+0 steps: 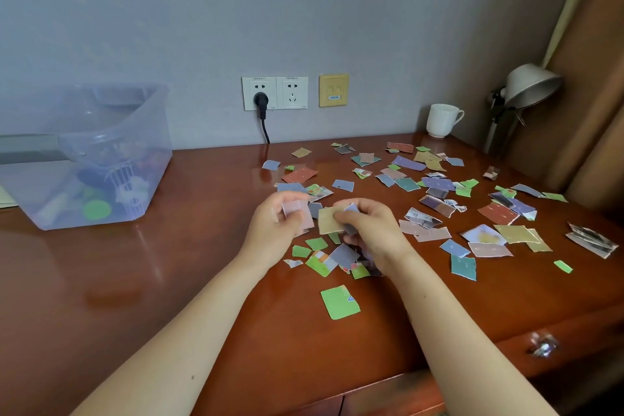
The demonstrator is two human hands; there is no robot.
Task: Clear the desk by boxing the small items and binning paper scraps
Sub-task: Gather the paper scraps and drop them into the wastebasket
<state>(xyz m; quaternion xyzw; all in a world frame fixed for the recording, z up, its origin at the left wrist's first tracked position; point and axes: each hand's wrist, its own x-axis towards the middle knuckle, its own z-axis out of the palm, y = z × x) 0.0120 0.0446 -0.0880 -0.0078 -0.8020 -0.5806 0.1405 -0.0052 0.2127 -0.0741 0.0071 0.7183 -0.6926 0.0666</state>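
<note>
Many torn coloured paper scraps [435, 184] lie scattered over the right half of the wooden desk [202, 280]. My left hand [273, 230] holds a few pinkish scraps [299, 211] just above the desk's middle. Right beside it, my right hand [371, 230] pinches a tan scraps piece [329, 220] together with a bluish piece. A small pile of green and grey scraps [324, 260] sits under both hands. A larger green scrap [339, 302] lies alone nearer to me. A clear plastic box [101, 159] at the far left holds small items.
A white mug [442, 120] stands at the back right by a metal desk lamp [526, 88]. Wall sockets with a black plug [261, 101] are behind the desk. A drawer knob [542, 346] shows on the front right. A curtain hangs at the right.
</note>
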